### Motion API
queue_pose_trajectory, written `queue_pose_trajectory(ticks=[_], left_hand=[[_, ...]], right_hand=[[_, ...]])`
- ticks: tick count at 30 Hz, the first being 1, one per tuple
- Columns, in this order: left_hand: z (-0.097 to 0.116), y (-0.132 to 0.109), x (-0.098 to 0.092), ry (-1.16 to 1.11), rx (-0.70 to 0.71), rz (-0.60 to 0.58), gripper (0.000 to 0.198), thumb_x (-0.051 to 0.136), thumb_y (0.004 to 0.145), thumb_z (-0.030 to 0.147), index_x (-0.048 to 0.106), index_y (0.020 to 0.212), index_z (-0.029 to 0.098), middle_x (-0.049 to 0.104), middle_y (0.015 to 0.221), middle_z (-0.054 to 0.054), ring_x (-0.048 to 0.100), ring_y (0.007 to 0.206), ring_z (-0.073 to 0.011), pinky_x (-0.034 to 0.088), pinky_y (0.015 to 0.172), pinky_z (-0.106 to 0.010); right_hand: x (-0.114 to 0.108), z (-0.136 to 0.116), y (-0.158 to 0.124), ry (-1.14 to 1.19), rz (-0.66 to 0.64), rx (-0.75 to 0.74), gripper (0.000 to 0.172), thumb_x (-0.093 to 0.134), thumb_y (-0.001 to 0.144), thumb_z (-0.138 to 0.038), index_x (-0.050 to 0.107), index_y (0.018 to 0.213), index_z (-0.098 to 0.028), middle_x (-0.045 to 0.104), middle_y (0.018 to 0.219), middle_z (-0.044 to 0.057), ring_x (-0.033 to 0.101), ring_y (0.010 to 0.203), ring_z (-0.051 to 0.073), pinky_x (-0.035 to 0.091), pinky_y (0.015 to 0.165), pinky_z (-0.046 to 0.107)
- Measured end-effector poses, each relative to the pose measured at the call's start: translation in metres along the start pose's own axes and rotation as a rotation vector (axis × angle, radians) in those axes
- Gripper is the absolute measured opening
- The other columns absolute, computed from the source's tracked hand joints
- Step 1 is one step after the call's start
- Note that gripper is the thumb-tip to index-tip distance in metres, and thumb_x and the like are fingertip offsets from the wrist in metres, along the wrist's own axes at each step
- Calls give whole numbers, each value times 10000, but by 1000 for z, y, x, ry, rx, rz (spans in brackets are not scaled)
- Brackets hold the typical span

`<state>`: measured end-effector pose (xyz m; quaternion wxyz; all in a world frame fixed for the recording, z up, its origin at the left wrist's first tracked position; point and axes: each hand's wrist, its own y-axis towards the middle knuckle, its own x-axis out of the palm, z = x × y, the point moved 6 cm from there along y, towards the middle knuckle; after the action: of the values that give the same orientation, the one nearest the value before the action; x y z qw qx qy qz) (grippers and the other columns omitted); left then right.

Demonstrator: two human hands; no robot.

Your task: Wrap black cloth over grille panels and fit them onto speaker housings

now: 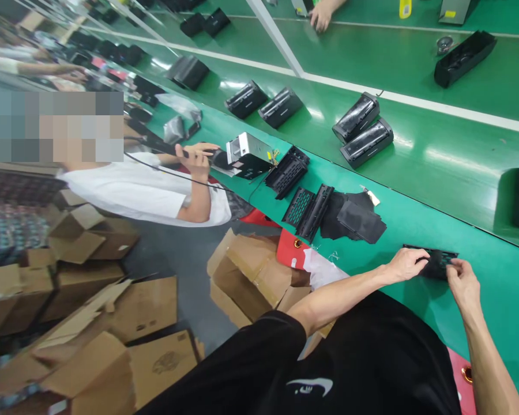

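Observation:
My left hand [409, 262] and my right hand [462, 282] both grip a flat black perforated grille panel [436, 264] lying on the green table [480, 300] in front of me. The left hand pinches its left end, the right hand its right end. Just to the left lie black fabric pieces [350, 219] and more black grille panels [307, 208].
A green conveyor belt [436, 155] carries black speaker housings [363, 132]. A co-worker in a white shirt [147, 190] works to my left with a tool at a speaker body [246, 154]. Opened cardboard boxes [112, 323] crowd the floor. Another person's hand [320, 16] rests across the belt.

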<state>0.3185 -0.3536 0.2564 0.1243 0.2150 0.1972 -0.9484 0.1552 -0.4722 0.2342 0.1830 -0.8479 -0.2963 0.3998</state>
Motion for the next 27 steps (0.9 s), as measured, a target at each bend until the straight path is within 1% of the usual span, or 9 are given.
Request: queue_pose_trajectory(ticks=[2, 5, 8, 13, 17, 20, 22, 24, 27], left_hand=[[1, 2, 3, -1, 2, -18, 289, 559, 1018, 266, 755, 1217, 189, 814, 1154, -81, 770, 1066, -231, 561, 989, -319], [7, 3, 6, 1, 56, -45, 293, 550, 1008, 240, 745, 1219, 183, 799, 1207, -94, 753, 1117, -231, 554, 1022, -324], [9, 3, 8, 32, 57, -74, 290, 549, 997, 235, 743, 1210, 199, 795, 1219, -85, 745, 1133, -231, 549, 1036, -329], [-5, 0, -1, 115, -185, -18, 297, 525, 1011, 254, 742, 1213, 250, 813, 1145, -36, 762, 1055, -224, 562, 984, -325], [-13, -5, -8, 223, -289, -21, 288, 515, 1035, 291, 730, 1224, 255, 804, 1183, -54, 751, 1090, -233, 559, 977, -334], [-18, -9, -16, 272, -344, -3, 277, 506, 1044, 328, 721, 1196, 244, 791, 1203, -87, 745, 1093, -276, 556, 969, -400], [-22, -12, -21, 300, -379, 8, 260, 514, 1043, 353, 722, 1154, 244, 786, 1185, -92, 740, 1087, -294, 549, 958, -425], [-26, -13, -25, 321, -406, 14, 244, 527, 1040, 377, 722, 1118, 250, 778, 1157, -86, 733, 1085, -295, 539, 950, -426], [-31, -14, -26, 334, -424, 19, 225, 552, 1036, 401, 711, 1097, 254, 756, 1153, -78, 721, 1087, -283, 520, 945, -416]], right_hand=[[4, -11, -4, -98, 14, -60, 640, 634, 760, -566, 626, 1288, -204, 717, 1174, 157, 668, 1091, 353, 514, 992, 520], [19, -26, -12, -354, 9, -154, 751, 670, 783, -554, 562, 1421, -173, 632, 1330, 216, 582, 1255, 417, 483, 1023, 564], [26, -30, -14, -498, 27, -136, 638, 588, 884, -485, 546, 1424, -147, 646, 1286, 212, 600, 1227, 401, 500, 970, 536], [15, -21, -2, -499, 66, -50, 367, 463, 941, -340, 653, 1226, -209, 717, 1116, 132, 666, 1064, 326, 506, 899, 471], [11, -20, 1, -500, 80, -57, 370, 461, 968, -414, 665, 1196, -207, 721, 1119, 134, 657, 1080, 324, 500, 912, 465], [22, -24, -1, -512, 66, -82, 469, 532, 951, -577, 666, 1198, -201, 712, 1151, 144, 632, 1139, 348, 488, 960, 500], [31, -26, -2, -536, 55, -82, 495, 571, 929, -616, 680, 1175, -201, 697, 1166, 157, 615, 1162, 372, 478, 973, 544], [35, -27, -1, -556, 43, -82, 422, 556, 950, -566, 698, 1131, -212, 684, 1167, 156, 607, 1175, 373, 470, 977, 564], [28, -23, 2, -563, 34, -77, 319, 473, 990, -431, 718, 1046, -236, 679, 1113, 133, 620, 1137, 337, 474, 965, 540]])
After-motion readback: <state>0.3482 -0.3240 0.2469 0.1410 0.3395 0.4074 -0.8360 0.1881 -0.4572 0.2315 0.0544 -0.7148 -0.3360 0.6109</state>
